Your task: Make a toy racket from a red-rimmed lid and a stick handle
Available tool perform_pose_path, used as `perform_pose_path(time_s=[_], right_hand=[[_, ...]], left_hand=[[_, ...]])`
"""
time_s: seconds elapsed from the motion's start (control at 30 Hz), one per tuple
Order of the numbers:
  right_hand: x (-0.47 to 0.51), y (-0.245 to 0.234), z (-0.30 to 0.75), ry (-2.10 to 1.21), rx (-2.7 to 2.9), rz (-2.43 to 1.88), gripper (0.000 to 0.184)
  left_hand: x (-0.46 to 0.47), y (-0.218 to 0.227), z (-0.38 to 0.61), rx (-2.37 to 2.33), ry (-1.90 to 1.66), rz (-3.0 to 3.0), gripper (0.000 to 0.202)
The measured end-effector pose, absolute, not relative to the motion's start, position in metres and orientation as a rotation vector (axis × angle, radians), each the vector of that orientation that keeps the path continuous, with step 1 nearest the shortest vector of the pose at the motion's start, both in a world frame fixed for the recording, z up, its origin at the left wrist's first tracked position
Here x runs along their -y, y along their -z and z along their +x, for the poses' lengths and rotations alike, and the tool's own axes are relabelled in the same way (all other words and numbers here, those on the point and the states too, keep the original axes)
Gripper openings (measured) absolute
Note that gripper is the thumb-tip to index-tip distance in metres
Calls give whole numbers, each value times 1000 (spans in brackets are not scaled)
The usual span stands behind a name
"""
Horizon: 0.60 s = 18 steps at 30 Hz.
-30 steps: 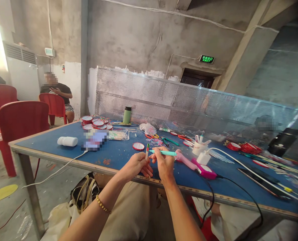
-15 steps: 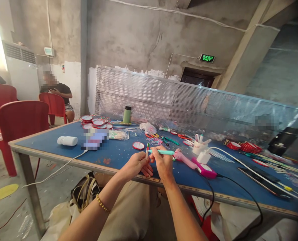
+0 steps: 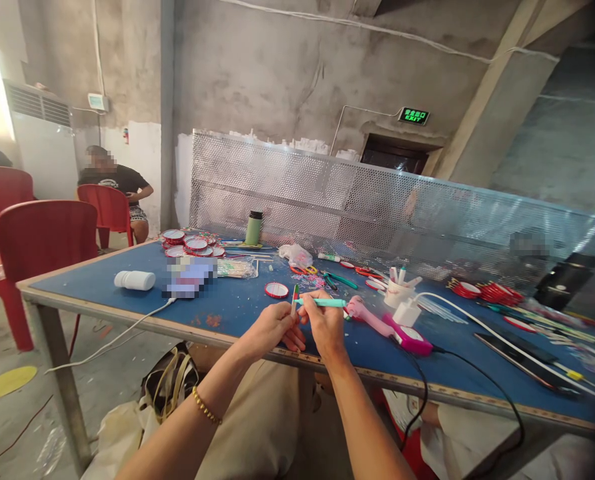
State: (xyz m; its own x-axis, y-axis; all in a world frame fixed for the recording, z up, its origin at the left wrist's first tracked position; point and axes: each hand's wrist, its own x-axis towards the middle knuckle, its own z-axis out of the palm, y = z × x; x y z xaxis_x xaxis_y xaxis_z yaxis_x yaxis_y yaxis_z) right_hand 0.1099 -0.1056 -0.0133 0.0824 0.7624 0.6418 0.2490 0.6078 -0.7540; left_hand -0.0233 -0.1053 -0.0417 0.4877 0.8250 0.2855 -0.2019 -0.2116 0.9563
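Nudged turquoise marker (image 3: 330,303) slightly toward nine o'clock, pinched in right hand (image 3: 326,323)! Gripped striped stick (image 3: 293,308) near-upright in left hand (image 3: 272,327); apparently mid-colouring, likely needed steady contact.

The left hand (image 3: 275,328) and right hand (image 3: 326,323) are going bare, and so are both forearms (image 3: 355,407), narrowing toward the wrists. A bracelet (image 3: 206,408) of round gold-coloured beads is circling the left one. Below the surface's (image 3: 97,303) near edge, plain beige cloth (image 3: 255,427) is covering the lap.
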Motion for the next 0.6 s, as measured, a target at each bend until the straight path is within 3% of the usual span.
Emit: perform_pose_path(time_s=[0.6], right_hand=[[104, 16, 111, -474, 1460, -902, 22]], left_hand=[[105, 41, -23, -565, -1035, 1493, 46]])
